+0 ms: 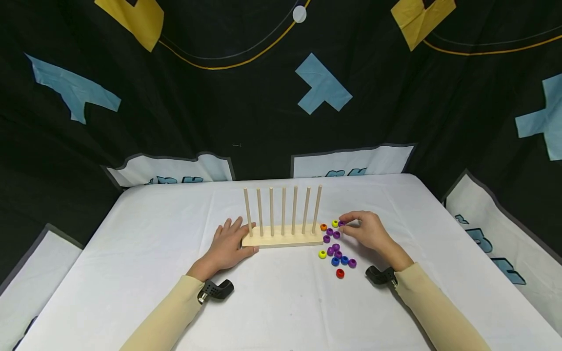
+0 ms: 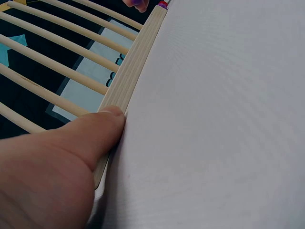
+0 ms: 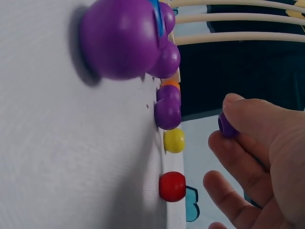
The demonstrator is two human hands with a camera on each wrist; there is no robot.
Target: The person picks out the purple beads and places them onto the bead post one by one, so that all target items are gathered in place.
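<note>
A pale wooden peg stand has a row of several upright pegs, all bare. My left hand holds the left end of its base, with the thumb along the front edge and the index finger at the back. To the right of the stand, my right hand pinches a purple bead between thumb and index finger, above the table. Loose beads lie below and left of that hand: several purple ones, a yellow bead, an orange bead, blue ones and a red bead.
A white cloth covers the table. Behind it hangs a black curtain with blue and yellow shapes. Each wrist wears a black camera, such as the left wrist camera. A second yellow bead lies near the right fingertips.
</note>
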